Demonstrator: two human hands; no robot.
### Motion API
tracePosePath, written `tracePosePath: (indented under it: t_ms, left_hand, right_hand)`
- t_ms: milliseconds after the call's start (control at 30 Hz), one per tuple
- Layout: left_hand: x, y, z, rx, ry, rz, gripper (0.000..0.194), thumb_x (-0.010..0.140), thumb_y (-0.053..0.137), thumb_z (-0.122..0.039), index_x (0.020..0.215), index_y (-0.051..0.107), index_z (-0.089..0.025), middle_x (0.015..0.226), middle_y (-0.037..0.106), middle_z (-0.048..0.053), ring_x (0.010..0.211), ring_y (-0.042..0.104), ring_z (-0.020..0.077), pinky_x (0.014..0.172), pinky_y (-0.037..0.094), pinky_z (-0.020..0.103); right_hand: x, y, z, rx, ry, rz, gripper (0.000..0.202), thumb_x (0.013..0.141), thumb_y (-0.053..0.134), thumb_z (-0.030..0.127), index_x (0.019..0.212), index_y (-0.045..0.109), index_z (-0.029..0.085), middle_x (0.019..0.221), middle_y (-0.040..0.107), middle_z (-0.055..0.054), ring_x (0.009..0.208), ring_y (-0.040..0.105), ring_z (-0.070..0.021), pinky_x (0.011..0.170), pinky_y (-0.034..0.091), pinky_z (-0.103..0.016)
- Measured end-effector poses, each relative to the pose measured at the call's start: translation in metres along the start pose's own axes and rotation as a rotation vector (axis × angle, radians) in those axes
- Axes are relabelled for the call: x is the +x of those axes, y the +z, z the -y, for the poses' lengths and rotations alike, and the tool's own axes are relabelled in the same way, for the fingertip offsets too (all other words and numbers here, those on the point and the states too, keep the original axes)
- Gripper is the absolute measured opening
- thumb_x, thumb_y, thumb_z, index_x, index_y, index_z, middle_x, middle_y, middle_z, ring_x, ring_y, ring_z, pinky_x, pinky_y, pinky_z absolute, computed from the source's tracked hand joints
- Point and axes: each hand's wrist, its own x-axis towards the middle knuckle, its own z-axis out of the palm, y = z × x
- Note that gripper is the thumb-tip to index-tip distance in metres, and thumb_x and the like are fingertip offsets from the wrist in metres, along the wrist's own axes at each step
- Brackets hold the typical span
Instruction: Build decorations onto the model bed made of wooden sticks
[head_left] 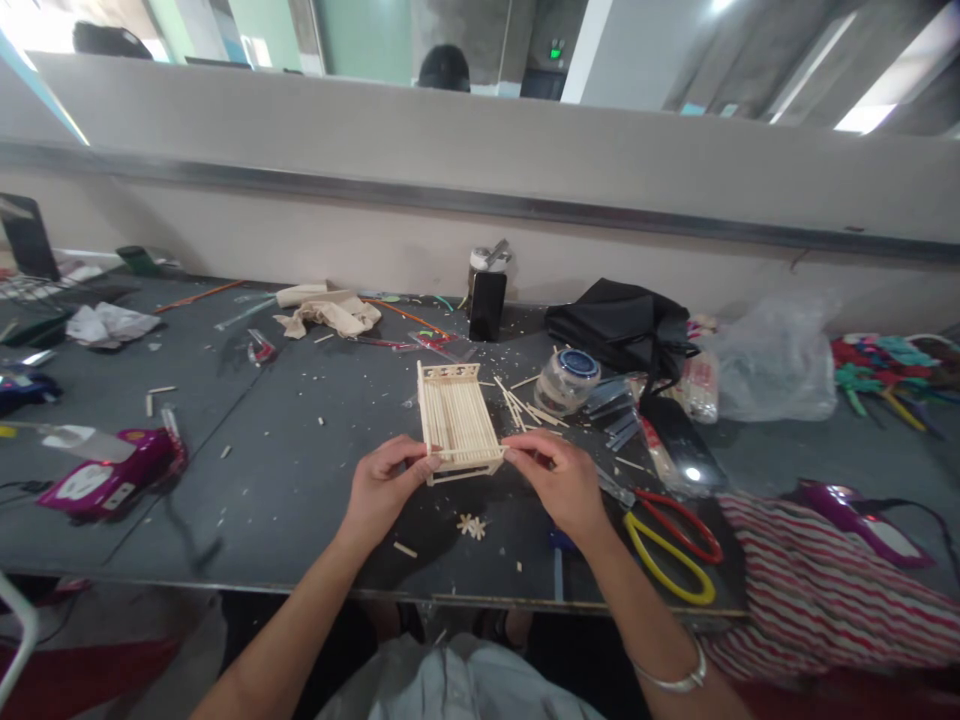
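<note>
In front of me on the table stands a miniature bed [461, 415] built of thin pale wooden sticks, with a decorated rail at its far end. A thin wooden stick [469, 453] runs across its near end. My left hand [386, 485] pinches the stick's left end at the bed's near left corner. Thumb and fingers of my right hand [559, 480] close on the right end, by the near right corner. Small star-shaped wooden pieces [472, 526] lie on the table just below the bed. Loose wooden sticks [525, 405] are scattered to its right.
Right of the bed are a glass jar [568, 382] with a blue lid, scissors [671, 545] with red and yellow handles, and a black bag [622, 325]. A phone [487, 305] stands upright behind. Purple glue-gun-like tools [112, 475] lie left; striped cloth [832, 570] hangs right.
</note>
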Motion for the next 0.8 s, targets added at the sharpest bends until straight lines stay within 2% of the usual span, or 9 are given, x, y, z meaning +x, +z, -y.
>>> tracePosePath:
  t_ms: [800]
  left_hand:
    - [0.0014,-0.001,0.0004,-0.021,0.025,0.008,0.009,0.075,0.072,-0.027,0.076,0.072,-0.019,0.072,0.066,0.002,0.065,0.057,0.0123,0.061,0.044,0.023]
  right_hand:
    - [0.0075,-0.0051,0.0003,0.013,-0.035,0.079,0.011,0.079,0.061,0.022,0.078,0.072,0.023,0.077,0.072,-0.001,0.068,0.065,-0.0163,0.059,0.048,-0.025]
